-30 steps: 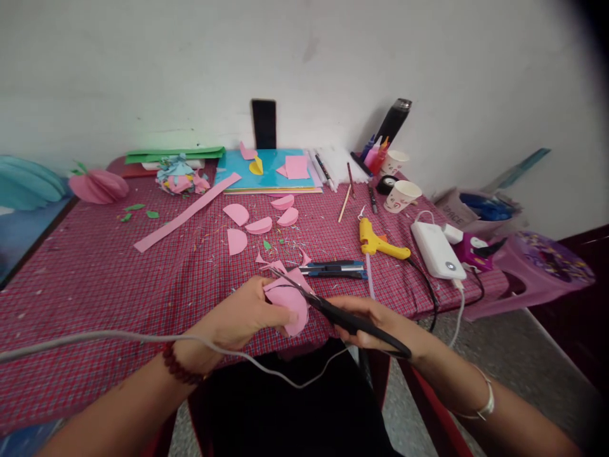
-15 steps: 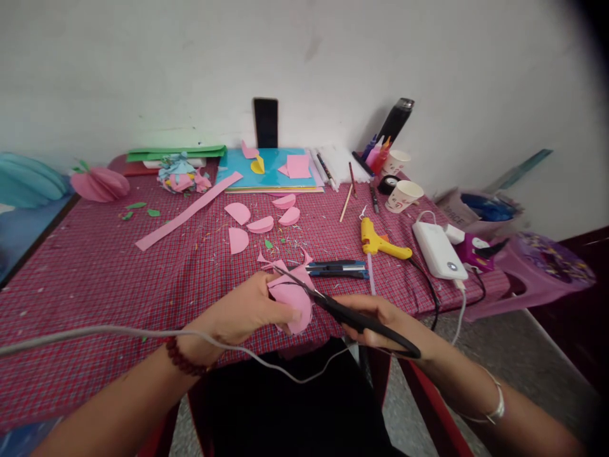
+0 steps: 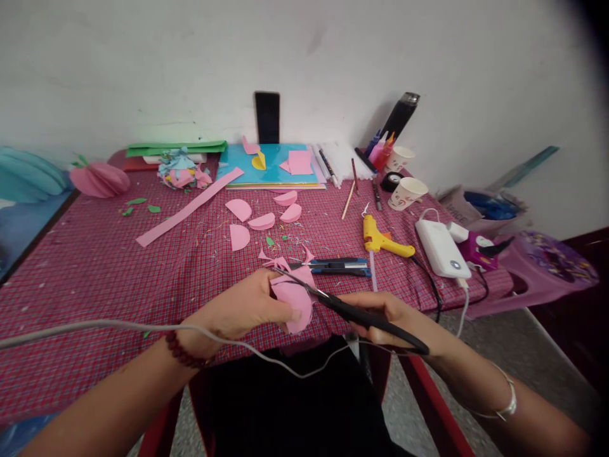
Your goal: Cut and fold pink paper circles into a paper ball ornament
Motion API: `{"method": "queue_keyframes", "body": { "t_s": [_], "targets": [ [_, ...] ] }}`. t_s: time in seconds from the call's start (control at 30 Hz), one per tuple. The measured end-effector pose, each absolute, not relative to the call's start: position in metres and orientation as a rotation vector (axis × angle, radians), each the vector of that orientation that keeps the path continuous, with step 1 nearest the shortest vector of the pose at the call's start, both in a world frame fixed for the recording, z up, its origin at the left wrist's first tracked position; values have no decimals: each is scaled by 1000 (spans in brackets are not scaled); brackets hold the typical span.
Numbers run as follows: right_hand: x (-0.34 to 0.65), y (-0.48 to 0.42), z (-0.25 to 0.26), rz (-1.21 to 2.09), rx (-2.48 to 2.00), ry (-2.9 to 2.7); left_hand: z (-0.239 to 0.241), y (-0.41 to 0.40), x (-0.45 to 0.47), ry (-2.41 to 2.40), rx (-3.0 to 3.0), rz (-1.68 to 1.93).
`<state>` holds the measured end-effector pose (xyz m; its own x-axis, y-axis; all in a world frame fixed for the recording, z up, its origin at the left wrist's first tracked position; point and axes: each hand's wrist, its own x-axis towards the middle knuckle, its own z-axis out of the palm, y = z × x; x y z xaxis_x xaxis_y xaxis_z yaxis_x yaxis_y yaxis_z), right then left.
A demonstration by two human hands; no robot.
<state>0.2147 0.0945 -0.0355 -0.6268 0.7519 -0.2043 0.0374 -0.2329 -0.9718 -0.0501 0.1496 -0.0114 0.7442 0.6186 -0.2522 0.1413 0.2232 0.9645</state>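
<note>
Between the thumb and fingers of my left hand is pinched a piece of pink paper with a rounded edge. My right hand grips black-handled scissors, and their blades lie across the upper part of this paper. Narrow pink offcuts curl up just beyond the blades. Right behind, a blue box cutter lies on the checked tablecloth. Several folded pink paper circles rest farther back, beside a long pink paper strip.
A yellow glue gun, a white power bank and paper cups stand to the right. A phone leans on the wall behind a blue folder. A pale cable crosses over my left wrist.
The scissors' blades have closed slightly on the pink paper. Both hands stay nearly in place, while the whole view has shifted a little.
</note>
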Motion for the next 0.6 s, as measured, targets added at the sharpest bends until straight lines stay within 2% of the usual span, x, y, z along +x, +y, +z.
{"method": "queue_keyframes", "body": {
  "t_s": [0.43, 0.6],
  "targets": [
    [218, 98, -31, 1949, -963, -1578, -9, 151, -53, 736, 1396, 280],
    [220, 100, -27, 2013, -957, -1533, -12, 154, -57, 615, 1333, 233]
  ]
}}
